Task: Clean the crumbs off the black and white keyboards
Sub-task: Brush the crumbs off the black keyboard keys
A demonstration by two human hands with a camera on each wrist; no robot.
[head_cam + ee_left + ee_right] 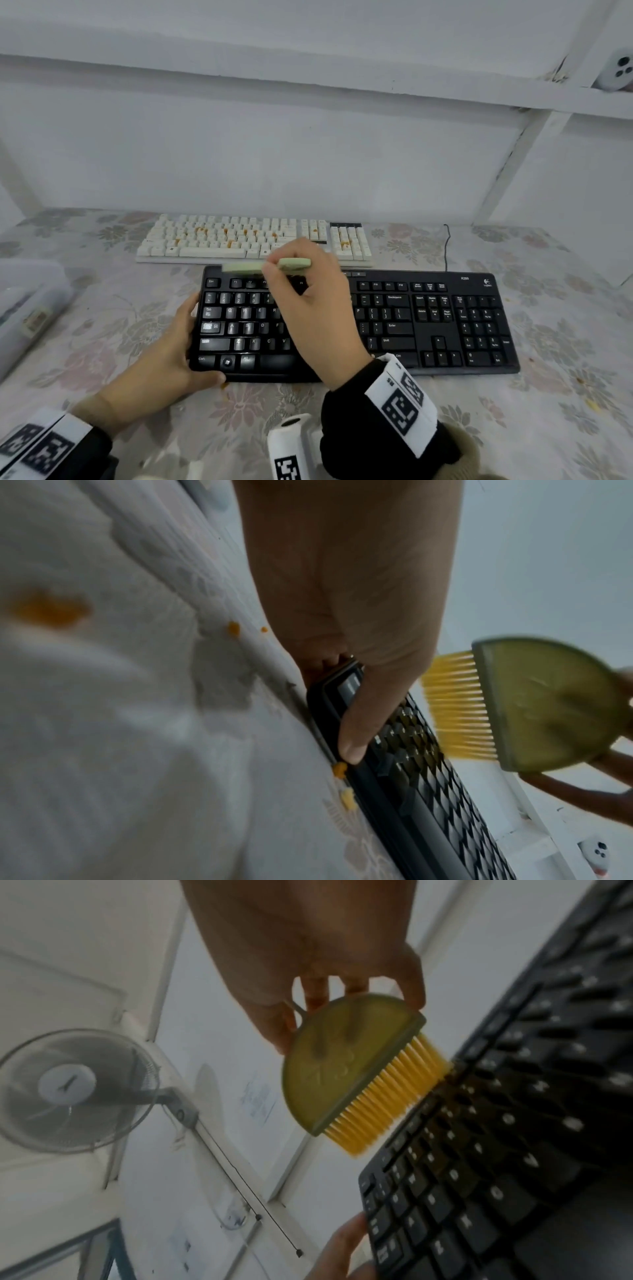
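While left hand [171, 346] gripped the black plastic keyboard's [428, 318] left end | right hand [308, 291] pinched green half-round yellow-bristled brush [346, 1069] above its top-left keys | step: brushing black keyboard | next: orange-crumbed white keyboard [253, 238] behind it

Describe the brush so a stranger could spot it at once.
On the floral-clothed table, find the black keyboard in front of the white keyboard. Above its top-left keys, the right hand pinches the brush: a green half-disc with yellow bristles.

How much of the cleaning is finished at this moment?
Done: the black keyboard shows no crumbs on its visible keys; a few lie on the cloth beside it. In hand: the right hand holds the brush at its top rows, while the left hand grips its edge. Left: the white keyboard, with orange crumbs.
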